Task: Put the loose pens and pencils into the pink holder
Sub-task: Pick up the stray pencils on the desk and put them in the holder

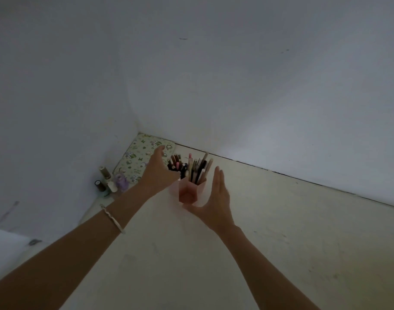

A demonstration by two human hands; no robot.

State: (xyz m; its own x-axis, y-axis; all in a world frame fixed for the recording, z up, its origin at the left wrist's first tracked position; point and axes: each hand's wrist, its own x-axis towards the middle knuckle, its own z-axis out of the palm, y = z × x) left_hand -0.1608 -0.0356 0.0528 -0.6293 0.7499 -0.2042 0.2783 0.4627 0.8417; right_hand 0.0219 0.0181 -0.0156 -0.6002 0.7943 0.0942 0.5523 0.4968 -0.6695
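Dim bluish light. White walls (214, 63) fill upper frame, meeting in corner centre-left. Cream tabletop (281, 242) across lower right. Dark seam (281, 174) along wall base. Brighter patch on right-hand wall.

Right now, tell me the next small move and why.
Probably bring both open hands in to steady the holder: left hand and right hand flank it, holding nothing, the pens lean crowded inside, and I see none loose on the table.

Holder (187, 190) pink, translucent. Pouch (142, 157) pale green, floral print. Table (269, 231) cream, wall (236, 74) white, bracelet (113, 219) silver.
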